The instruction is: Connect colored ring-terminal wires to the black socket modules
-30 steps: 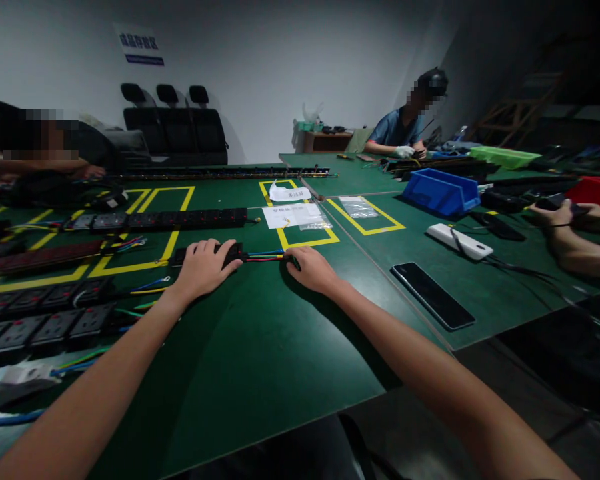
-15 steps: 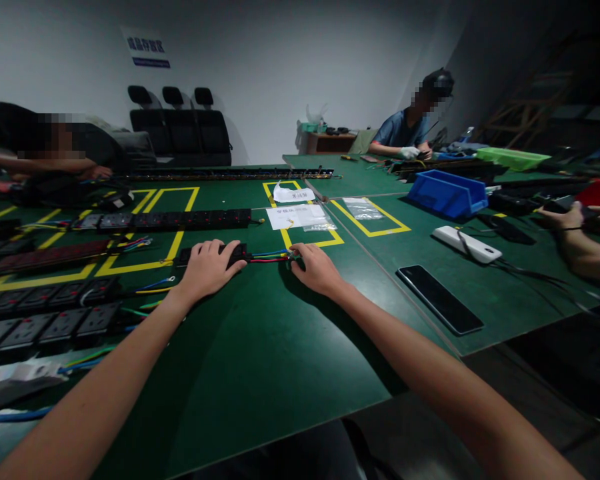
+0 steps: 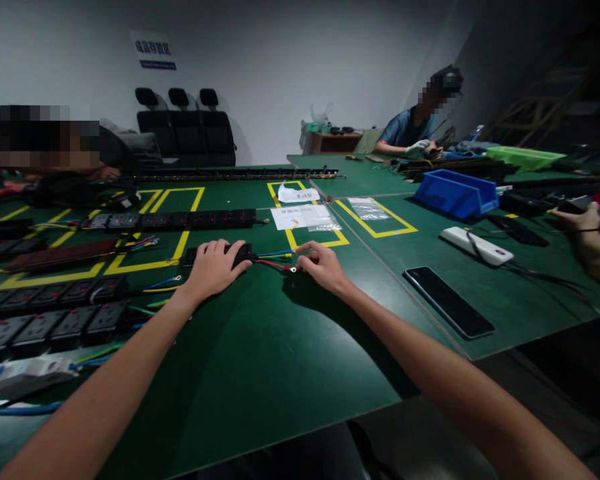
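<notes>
My left hand (image 3: 217,268) lies over a short black socket strip (image 3: 245,251), its fingers bent around the far side and the thumb on the near side. From the strip's right end run a blue wire (image 3: 275,253), a yellow-green wire (image 3: 279,257) and a red wire (image 3: 273,265). The red wire's ring terminal (image 3: 293,269) lies free, just left of my right thumb. At the blue wire's tip, my right hand (image 3: 323,268) has thumb and index finger curled together; the exact contact is small and partly hidden.
Several socket strips (image 3: 75,321) with loose wires lie at left. Beyond my hands are a long strip (image 3: 180,219), paper labels (image 3: 300,217) and plastic bags. A phone (image 3: 447,301), white power bank (image 3: 476,245) and blue bin (image 3: 455,193) are at right. Other people work around the table.
The wire ends, bunched at my right fingers before, are now spread, with the red one apart and lower. My left hand stays on the strip. The view has shifted slightly.
</notes>
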Tool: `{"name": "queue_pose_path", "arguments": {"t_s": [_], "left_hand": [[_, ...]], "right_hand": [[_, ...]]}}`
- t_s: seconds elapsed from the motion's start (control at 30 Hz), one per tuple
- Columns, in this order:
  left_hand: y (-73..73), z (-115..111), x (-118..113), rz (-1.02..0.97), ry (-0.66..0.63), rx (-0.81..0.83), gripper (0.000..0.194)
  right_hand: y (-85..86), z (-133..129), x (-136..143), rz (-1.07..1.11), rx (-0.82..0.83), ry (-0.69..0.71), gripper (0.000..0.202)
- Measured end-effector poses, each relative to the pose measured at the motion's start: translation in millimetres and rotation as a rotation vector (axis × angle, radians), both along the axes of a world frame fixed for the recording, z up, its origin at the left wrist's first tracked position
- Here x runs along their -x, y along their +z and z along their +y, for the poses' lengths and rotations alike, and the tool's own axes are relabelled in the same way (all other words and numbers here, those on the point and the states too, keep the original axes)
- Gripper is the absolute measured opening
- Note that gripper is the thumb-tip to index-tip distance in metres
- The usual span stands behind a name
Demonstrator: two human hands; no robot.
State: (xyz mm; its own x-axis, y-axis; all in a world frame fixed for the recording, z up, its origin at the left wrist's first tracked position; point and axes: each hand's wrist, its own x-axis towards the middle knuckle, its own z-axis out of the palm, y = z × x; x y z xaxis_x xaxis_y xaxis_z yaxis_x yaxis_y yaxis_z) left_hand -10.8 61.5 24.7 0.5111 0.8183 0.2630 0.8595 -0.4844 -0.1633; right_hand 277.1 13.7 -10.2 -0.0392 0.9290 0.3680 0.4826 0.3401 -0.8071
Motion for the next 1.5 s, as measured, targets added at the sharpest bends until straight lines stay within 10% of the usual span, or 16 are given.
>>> {"name": "queue_pose_path", "arguments": {"t_s": [0.53,0.9,1.3,1.5], "left_hand": [[-0.5,-0.2,0.6,-0.039,-0.013,0.025,0.073],[-0.8,-0.5,0.4,-0.051,-0.007,0.038,0.072],[-1.2,-0.5,-0.4,0.003,0.012,0.009,0.071],[-0.3,-1.3,-0.6,-0.011,0.000,0.014,0.072]], "right_hand": [[-7.1,4.5,-2.0,-0.360,-0.145,-0.079,0.028],[4.8,-4.6,4.8,0.045,-0.020,-0.169,0.017],[26.2,-23.8,20.3,0.454,0.192,0.184,0.028],[14.8,-16.7,8.8,0.025,0.025,-0.131,0.017]]}}
